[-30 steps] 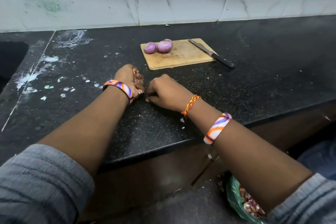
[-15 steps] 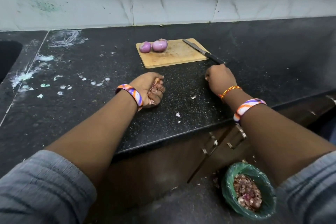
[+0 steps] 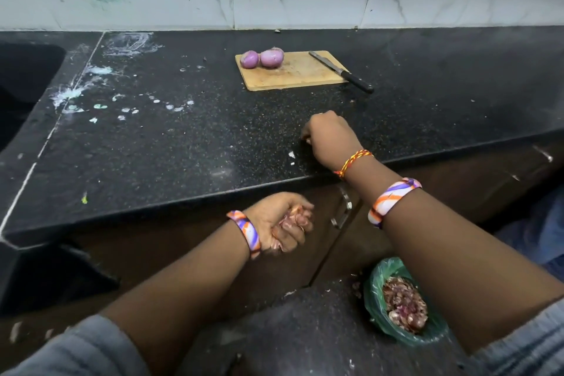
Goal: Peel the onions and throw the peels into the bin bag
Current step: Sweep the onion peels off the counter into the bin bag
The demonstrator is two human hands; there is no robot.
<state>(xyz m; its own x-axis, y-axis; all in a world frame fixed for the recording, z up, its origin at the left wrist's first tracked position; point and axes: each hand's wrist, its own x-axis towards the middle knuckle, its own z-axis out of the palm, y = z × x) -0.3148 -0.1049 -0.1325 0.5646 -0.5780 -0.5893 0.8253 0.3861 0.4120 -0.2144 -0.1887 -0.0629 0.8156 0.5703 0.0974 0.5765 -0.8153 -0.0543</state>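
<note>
From the head camera, the one view there is: the left hand (image 3: 282, 224) has come off the counter (image 3: 183, 146) and now hangs below its front edge, in front of the cupboard doors, fist clenched on a wad of onion peels (image 3: 290, 223). A second ago both hands were together on the worktop gathering scraps. I read this as the gathering done and the carry to the bin bag (image 3: 374, 284) begun. The bag sits on the floor to the right, already holding a heap of skins, well apart from the fist. The right hand (image 3: 331, 139) has moved right along the counter and rests near its edge, fingers curled down beside some white flecks; whether it grips anything I cannot tell. Two peeled onions (image 3: 262, 58) lie touching on the cutting board (image 3: 293, 75), a knife (image 3: 340, 70) across its right corner.
</note>
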